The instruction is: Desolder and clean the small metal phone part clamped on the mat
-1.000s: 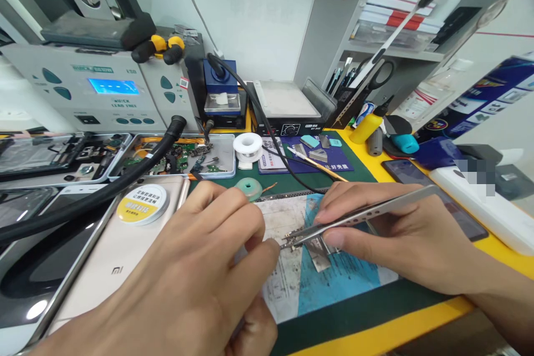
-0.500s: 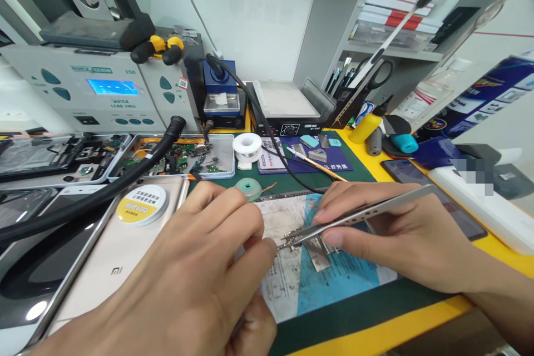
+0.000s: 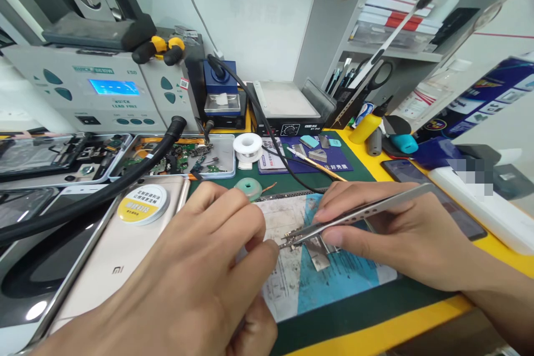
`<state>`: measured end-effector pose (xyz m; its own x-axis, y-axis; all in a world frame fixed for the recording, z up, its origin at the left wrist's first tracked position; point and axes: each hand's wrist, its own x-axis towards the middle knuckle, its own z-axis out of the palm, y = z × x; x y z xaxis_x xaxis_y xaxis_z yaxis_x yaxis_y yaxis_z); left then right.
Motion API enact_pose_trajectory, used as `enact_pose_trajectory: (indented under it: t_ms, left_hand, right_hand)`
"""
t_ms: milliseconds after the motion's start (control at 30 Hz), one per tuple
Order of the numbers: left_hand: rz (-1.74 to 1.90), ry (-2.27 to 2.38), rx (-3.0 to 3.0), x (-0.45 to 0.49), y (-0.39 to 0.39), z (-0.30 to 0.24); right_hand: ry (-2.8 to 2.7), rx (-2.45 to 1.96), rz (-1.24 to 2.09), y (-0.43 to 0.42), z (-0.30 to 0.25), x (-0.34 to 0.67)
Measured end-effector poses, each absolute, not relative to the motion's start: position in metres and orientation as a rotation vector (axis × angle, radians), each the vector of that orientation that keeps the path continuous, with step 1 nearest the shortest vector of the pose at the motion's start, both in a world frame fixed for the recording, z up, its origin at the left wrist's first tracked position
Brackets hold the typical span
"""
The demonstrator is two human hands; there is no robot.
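My right hand point(image 3: 400, 228) is closed around metal tweezers point(image 3: 371, 208), whose tips point left. Those tips meet a tiny metallic part point(image 3: 287, 243) right beside the fingertips of my left hand point(image 3: 208, 256). The left fingers are curled in a pinch; what they grip, if anything, is hidden behind them. Under the tweezers, a small metal assembly with a shiny plate point(image 3: 317, 256) lies on a stained white and blue work sheet point(image 3: 346, 289). Behind my left knuckles sits a greenish reel point(image 3: 249, 188) with a copper-coloured end.
A black hose point(image 3: 120, 183) runs from the hot-air station point(image 3: 112, 67) across trays of circuit boards point(image 3: 227, 161) and a phone back point(image 3: 108, 283) at left. A solder spool point(image 3: 247, 147), a heating plate point(image 3: 287, 100) and a brown-handled knife point(image 3: 317, 164) stand or lie behind the sheet.
My left hand has shifted very slightly to the right. The tweezers and my right hand stay almost where they were.
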<state>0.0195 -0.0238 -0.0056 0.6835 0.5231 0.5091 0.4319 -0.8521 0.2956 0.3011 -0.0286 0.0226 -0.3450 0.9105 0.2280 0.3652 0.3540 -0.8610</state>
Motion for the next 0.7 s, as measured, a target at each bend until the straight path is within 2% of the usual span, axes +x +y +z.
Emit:
enact_pose_trajectory:
  t_ms: [433,700]
  left_hand:
    - [0.912,0.868,2.696,0.020,-0.023,-0.006]
    - [1.043,0.855,2.772,0.022,-0.010,0.001]
  right_hand:
    - [-1.861,-1.118,0.930,-0.028,0.023,0.300]
    - [-1.852,-1.145,0.937,-0.028,0.025,0.300]
